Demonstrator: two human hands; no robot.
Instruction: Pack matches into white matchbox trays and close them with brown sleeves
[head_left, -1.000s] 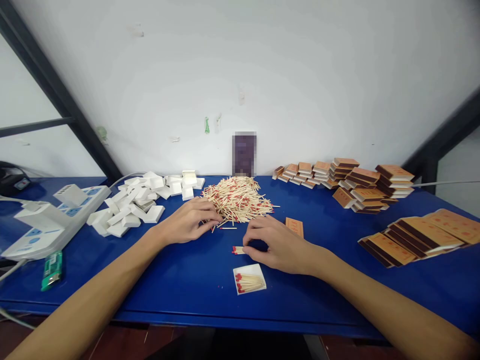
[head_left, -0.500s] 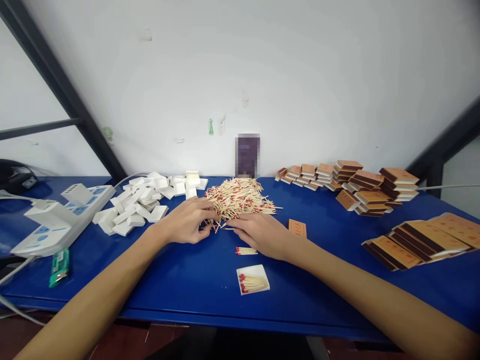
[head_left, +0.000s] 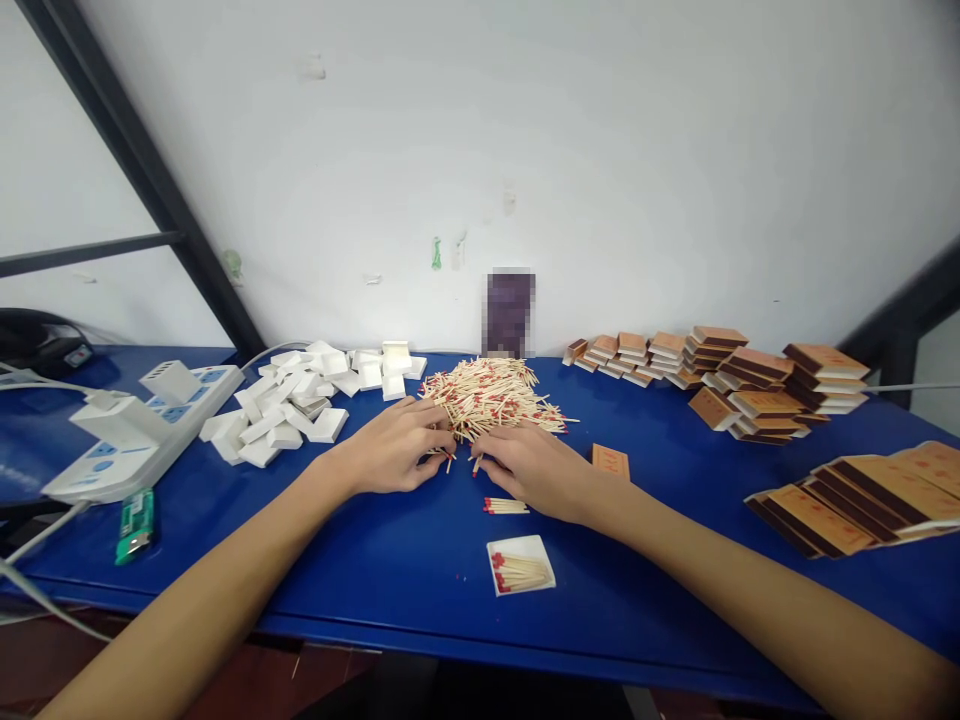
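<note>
The pile of matches (head_left: 499,392) lies at the centre of the frame. At its near edge the left hand (head_left: 401,447) and right hand (head_left: 541,470) curl, fingertips nearly together, a match end showing at each; whether either is firmly pinched, I cannot tell. Each match is likely feather-light, stiff and easily snapped, best taken mid-stick, clear of its red head. A small bundle (head_left: 506,506) and a part-filled tray (head_left: 536,546) sit lower centre; the tray's thin walls probably bend, so hold it by opposite sides, gently.

A blue table (head_left: 360,570) stands against a marked, pale wall (head_left: 637,150).
</note>
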